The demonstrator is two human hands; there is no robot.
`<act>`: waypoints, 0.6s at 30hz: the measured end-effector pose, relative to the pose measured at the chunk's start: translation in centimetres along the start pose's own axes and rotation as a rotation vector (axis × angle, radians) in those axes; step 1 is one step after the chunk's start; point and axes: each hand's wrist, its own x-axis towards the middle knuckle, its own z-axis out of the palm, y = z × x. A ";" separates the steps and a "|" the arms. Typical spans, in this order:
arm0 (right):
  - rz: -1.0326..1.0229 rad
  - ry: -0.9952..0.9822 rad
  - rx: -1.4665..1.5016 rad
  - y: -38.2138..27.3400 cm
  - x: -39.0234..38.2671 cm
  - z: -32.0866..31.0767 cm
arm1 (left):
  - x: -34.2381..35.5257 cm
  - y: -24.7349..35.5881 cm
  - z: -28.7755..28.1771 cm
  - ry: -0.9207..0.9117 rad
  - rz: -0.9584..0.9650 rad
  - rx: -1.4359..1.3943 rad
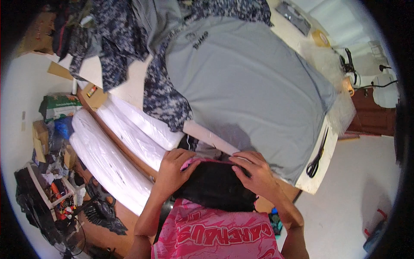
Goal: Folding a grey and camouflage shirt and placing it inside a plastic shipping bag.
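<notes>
White wrapped rolls lie left; left hand pinches black cloth, long axis left-right, pink-trimmed edge pointing away from wearer, held between hands above pink garment. Right hand pinches its other end; black scissors farther right.

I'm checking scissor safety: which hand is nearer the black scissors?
Right. The right hand is to the left of the black scissors; the left hand is farther left, across the black cloth.

From here I see a dark black piece of fabric at the near middle, spread out sideways. Pink shows along its far edge.
</notes>
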 end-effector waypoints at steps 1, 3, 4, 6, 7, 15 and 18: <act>0.058 0.135 -0.032 0.3 -0.3 -0.2 | 1.0 0.5 -0.4 0.123 0.013 -0.060; 0.120 0.305 -0.073 2.2 -0.5 -1.0 | 4.3 0.7 -0.4 0.293 0.073 0.025; 0.262 0.372 -0.291 3.5 -0.8 -1.2 | 5.9 0.4 -0.1 0.362 0.116 0.096; 0.545 0.464 -0.450 8.0 -2.4 -1.3 | 9.1 -0.2 0.5 0.405 0.223 0.176; 0.584 0.500 -0.468 10.5 -3.6 -1.1 | 10.3 0.1 0.7 0.408 0.259 0.170; 0.846 0.729 -0.611 18.8 -5.2 -8.3 | 18.6 -0.6 6.0 0.114 0.312 0.461; 0.639 0.958 -0.650 25.3 -2.2 -13.0 | 18.2 -0.4 6.4 0.068 0.249 0.486</act>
